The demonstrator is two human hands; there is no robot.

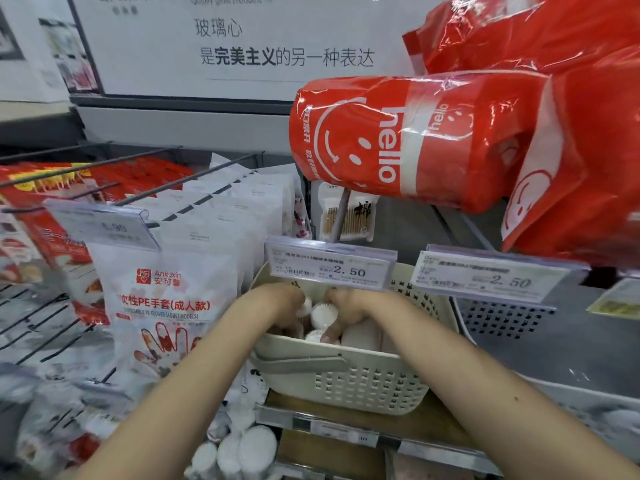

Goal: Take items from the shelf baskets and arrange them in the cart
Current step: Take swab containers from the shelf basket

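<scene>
- Two bare hands are seen reaching into a cream perforated basket point(363, 382) on the shelf, at about 6 o'clock from the frame's centre.
- The left hand point(277, 303) is curled down among white round packs point(323, 315) inside the basket; whether anything is actually gripped cannot be told, as its fingertips are hidden.
- The right hand point(349, 313) is curled around the white round packs, with its thumb pressed against them at the near side.
- A grey handle point(304, 363) is seen lying along the basket's near rim.
- A price tag reading 2.50 point(329, 268) is hung just above the basket, at 12 o'clock from the hands; a second 2.50 tag point(491, 277) is found at 3 o'clock, over a grey basket point(502, 322).
- Disposable PE glove packs point(166, 306) are hung at 9 o'clock from the hands.
- Red "hello" bags point(398, 143) are hung at 1 o'clock, above a pack of cotton swabs point(356, 216).
- More white round packs point(239, 452) are visible on the level below.
</scene>
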